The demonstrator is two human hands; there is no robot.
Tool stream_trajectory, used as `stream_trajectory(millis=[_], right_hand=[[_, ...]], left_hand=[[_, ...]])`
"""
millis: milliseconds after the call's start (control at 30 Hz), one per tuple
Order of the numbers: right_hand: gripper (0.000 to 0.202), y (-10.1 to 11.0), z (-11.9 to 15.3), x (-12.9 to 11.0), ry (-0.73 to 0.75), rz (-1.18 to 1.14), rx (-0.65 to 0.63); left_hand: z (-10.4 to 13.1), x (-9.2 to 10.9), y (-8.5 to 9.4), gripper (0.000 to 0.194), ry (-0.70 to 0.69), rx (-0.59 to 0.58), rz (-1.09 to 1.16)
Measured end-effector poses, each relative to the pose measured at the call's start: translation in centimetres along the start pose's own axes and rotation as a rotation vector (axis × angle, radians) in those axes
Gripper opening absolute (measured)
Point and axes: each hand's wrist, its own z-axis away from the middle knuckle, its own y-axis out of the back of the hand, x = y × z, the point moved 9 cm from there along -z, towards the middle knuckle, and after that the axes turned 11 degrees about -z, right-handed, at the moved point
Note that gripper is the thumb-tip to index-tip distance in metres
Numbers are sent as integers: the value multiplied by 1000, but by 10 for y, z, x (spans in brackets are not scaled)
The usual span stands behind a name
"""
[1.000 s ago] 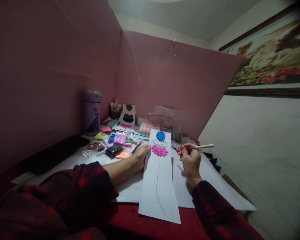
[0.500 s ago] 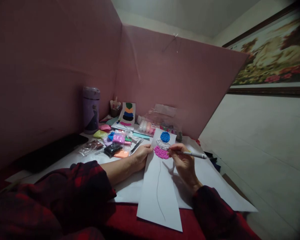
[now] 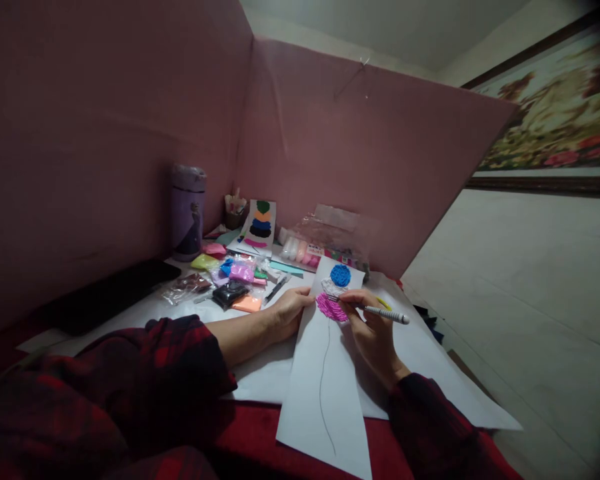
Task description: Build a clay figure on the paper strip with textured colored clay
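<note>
A white paper strip (image 3: 305, 400) is reaching over the near table edge, its long axis running away from the person between both hands. The left hand (image 3: 291, 312) is pinching its left edge. The right hand (image 3: 373, 337) is gripping a striped tool (image 3: 387, 313) crosswise, its tip pointing left over the strip where pink meets white; whether it is touching cannot be told. The right hand is lying nearer the patches. Beyond a thin curved line, a ridged pink patch (image 3: 330, 308), a white patch (image 3: 330, 287) and a blue disc (image 3: 340, 275) are stacking up in turn. Farther back, a card (image 3: 272, 227) is showing coloured bands.
</note>
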Motion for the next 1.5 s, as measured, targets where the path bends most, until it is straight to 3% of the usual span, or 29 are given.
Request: stream_trajectory(millis=[433,900,1500], right_hand=[[14,-2,-1,-7,64,41,-35],[15,-2,-2,-10,88,74,-47],[15,-3,-1,-10,89,60,-59]], left_hand=[[1,-1,-3,44,15,-19,-15],[-1,-2,3,24,8,25,-22],[2,1,3,17,8,64,-57]])
